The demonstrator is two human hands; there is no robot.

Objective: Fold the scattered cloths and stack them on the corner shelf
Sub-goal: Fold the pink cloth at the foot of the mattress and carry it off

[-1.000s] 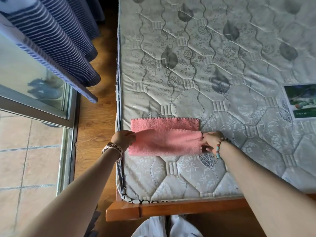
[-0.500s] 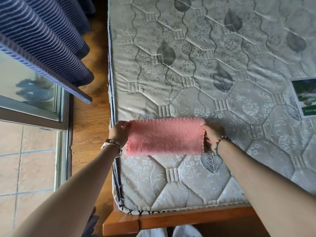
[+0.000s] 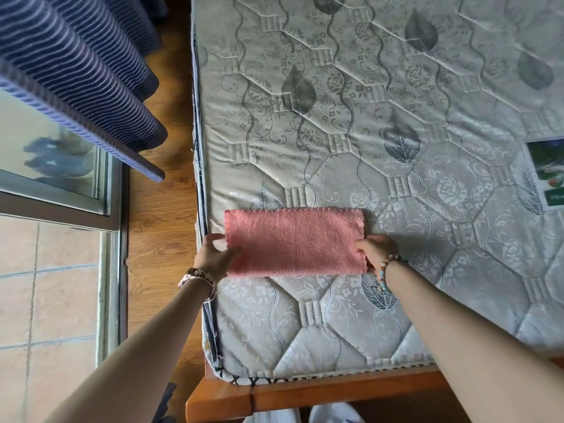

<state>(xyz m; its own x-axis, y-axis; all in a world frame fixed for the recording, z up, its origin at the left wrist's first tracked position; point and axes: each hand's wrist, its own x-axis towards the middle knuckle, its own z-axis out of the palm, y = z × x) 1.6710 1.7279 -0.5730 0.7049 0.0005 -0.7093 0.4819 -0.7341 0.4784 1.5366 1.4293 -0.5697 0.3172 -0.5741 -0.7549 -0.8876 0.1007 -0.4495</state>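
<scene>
Far left, we note a striped curtain (image 3: pixel 91 80) hanging over a glass door (image 3: pixel 45 166), then a strip of wooden floor (image 3: pixel 158 239) running along the bed.

Left hand (image 3: pixel 215 257) sits at the mattress (image 3: pixel 335 117) edge, touching the pink cloth's (image 3: pixel 294 241) left short end. Its fingers look extended, the thumb lying near the cloth's corner — we judge the grip apart, resting against the cloth rather than pinching it, though the underside of the hand is hidden.

The pink cloth lies flat on the mattress near the bed's near-left corner, folded into a long strip. Its long axis runs left to right, squarely between the two hands; its folded edge faces us, its scalloped edge faces away.

Right hand (image 3: pixel 377 251) is at the cloth's right short end, fingers curled at the edge — it appears to pinch the near-right corner, but the contact is partly hidden by the knuckles. A beaded bracelet (image 3: pixel 385 276) circles that wrist.

Both hands are equally near, one per end. We judge the coming fold turns on that axis: one short end carried across to the other, halving the strip.

Far right, a printed label (image 3: pixel 546 175) sits on the mattress. No shelf in view.
</scene>
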